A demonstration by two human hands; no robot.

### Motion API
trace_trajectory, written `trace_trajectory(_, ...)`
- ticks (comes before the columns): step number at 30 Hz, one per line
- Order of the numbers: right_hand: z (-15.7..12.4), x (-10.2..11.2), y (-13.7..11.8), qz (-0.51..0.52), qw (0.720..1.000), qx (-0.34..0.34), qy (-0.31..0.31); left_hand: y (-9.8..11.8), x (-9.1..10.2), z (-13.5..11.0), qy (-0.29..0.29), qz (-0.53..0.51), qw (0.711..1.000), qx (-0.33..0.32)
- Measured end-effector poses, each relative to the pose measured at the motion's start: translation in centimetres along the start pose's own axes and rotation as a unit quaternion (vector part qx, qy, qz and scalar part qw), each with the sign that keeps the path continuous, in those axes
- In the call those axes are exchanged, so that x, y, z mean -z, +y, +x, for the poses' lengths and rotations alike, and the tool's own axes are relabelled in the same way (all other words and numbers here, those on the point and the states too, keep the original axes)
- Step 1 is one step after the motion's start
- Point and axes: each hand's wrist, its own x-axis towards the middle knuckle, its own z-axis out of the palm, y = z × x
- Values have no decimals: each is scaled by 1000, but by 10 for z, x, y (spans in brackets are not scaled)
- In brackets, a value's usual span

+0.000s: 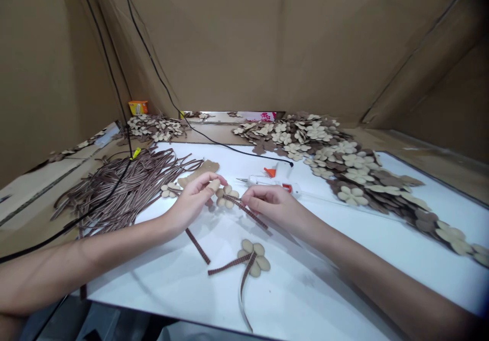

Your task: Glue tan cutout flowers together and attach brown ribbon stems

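Between finger and thumb, my left hand (198, 192) pinches the edge of a beige fabric flower (225, 202) above the white board. My right hand (265, 201) is closed on a brown checked ribbon (252, 215) that lies across this flower; its fingertips are partly hidden. Just behind the right hand rests a white glue gun (263, 180), its nozzle pointing left. Nearer me lies another beige flower (262, 265) with a folded ribbon (244, 280) on its middle. A further flower (168, 190) is partly hidden behind my left wrist, and a loose ribbon end (198, 246) shows below it.
A heap of brown ribbons (126, 188) covers the left side. Beige and brown flowers are piled at the right (351, 167) and back left (156, 127). A black cable (164, 83) hangs across the view. Cardboard walls (237, 45) enclose the board.
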Motion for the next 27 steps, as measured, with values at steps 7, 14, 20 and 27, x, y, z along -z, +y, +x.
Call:
trace_trajectory(7,-1,-1,-1,-7,1000,6,3,1,-1,0,-4,-35,999,27)
trace_trajectory(14,-1,-1,1,-1,1000,2,-5,4,4,1,25,-85,996,-20)
trace_trajectory(20,-1,0,1,-29,1000,-11,-5,4,3,1,-13,-74,996,-37)
trace_trajectory(27,-3,-1,-1,-10,1000,-5,-8,3,3,0,-12,29,1000,2)
